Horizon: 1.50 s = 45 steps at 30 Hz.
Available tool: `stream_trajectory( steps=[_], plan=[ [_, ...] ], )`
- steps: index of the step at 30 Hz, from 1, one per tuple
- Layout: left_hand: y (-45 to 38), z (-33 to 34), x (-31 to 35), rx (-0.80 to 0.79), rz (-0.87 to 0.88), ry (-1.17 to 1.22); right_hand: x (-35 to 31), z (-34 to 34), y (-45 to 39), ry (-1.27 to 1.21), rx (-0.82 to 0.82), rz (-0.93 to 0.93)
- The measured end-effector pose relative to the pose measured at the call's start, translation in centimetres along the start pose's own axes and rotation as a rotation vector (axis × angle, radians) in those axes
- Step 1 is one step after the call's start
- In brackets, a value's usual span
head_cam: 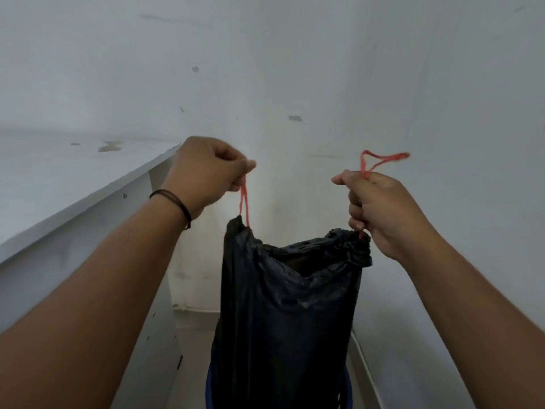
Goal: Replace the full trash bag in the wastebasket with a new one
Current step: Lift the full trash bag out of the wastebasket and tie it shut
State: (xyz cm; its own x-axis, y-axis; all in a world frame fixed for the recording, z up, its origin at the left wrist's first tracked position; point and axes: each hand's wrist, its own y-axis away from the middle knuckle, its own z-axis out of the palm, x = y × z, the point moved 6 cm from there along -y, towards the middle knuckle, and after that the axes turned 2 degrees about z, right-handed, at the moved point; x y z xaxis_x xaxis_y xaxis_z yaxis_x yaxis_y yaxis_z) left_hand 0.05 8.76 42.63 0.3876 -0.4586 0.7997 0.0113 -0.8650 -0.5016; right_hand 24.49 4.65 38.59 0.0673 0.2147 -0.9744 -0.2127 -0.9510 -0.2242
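- A white tabletop (73, 160) runs along the left edge, its front edge slanting down toward the lower left, with a white panel below it.
- The left forearm reaches up from the lower left; a thin dark band (174, 202) circles the wrist.
- The left hand (203, 172) is curled into a fist and pinches the left red drawstring (244, 205) between thumb and fingers. The string runs straight down from the hand to the bag's left top corner.
- The black bag (283, 314) hangs between the two hands, its mouth gathered and puckered, more so on the right side. Its lower part drops into the blue wastebasket (208, 391), of which only slivers of rim show at the bottom, on either side of the bag.
- The right hand (380, 214) is closed around the right drawstring just above the bag's right corner; a red loop (380, 160) sticks out above the fist, blurred.
- A white wall (295, 69) with a few small marks fills the background.
- The right forearm comes in from the lower right.
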Motion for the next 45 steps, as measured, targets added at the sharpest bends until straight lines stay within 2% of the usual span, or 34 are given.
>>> stream_trajectory(
  steps=[6, 9, 11, 12, 15, 16, 20, 23, 25, 28, 30, 35, 37, 40, 42, 45],
  plan=[
    [-1.5, 2.4, 6.6, -0.057, 0.257, -0.014, -1.7, 3.4, -0.4, 0.147, -0.137, -0.106],
    [-1.4, 3.7, 8.8, -0.143, 0.352, 0.021, -1.7, 5.0, -0.5, 0.133, -0.249, -0.081],
    [-1.2, 4.3, 9.2, -0.178, 0.374, 0.076, -1.6, 5.5, -0.8, 0.12, -0.265, -0.046],
    [-1.1, 4.3, 8.7, -0.142, 0.373, 0.081, -1.5, 5.4, -1.0, 0.118, -0.248, -0.033],
    [0.9, 3.6, 5.4, 0.105, 0.311, 0.044, -1.4, 4.9, -1.6, 0.095, -0.17, -0.015],
    [2.0, 3.9, 3.8, 0.117, 0.289, -0.013, -1.4, 4.8, -1.7, 0.078, -0.148, -0.007],
    [5.4, 7.5, -1.2, -0.113, 0.268, -0.339, -1.3, 4.9, -1.8, 0.049, -0.117, 0.023],
    [4.8, 7.7, -1.5, -0.102, 0.275, -0.323, -1.3, 5.2, -1.7, 0.024, -0.119, 0.006],
    [3.7, 7.0, -1.1, -0.072, 0.212, -0.223, -1.2, 4.8, -1.8, -0.02, -0.097, 0.002],
    [2.3, 5.3, -0.4, 0.001, 0.032, 0.115, -0.4, 3.9, -1.9, -0.09, -0.095, 0.081],
    [1.5, 5.0, 0.7, -0.009, -0.062, 0.379, 0.3, 4.1, -1.6, -0.161, -0.137, 0.111],
    [-0.1, 6.0, 3.9, -0.084, -0.195, 0.854, 0.5, 5.8, -0.8, -0.252, -0.264, 0.068],
    [-0.6, 6.5, 4.4, -0.082, -0.299, 1.051, 0.5, 6.2, -0.7, -0.15, -0.27, 0.042],
    [-1.0, 7.0, 4.7, -0.093, -0.402, 1.313, 0.3, 6.2, -0.7, 0.236, -0.214, -0.076],
    [-1.0, 7.1, 4.5, -0.119, -0.403, 1.312, -0.6, 5.7, -1.0, 0.254, -0.159, -0.134],
    [-0.6, 7.2, 3.9, -0.123, -0.369, 1.13, -2.4, 4.2, -1.8, -0.058, -0.097, -0.1]
  ],
)
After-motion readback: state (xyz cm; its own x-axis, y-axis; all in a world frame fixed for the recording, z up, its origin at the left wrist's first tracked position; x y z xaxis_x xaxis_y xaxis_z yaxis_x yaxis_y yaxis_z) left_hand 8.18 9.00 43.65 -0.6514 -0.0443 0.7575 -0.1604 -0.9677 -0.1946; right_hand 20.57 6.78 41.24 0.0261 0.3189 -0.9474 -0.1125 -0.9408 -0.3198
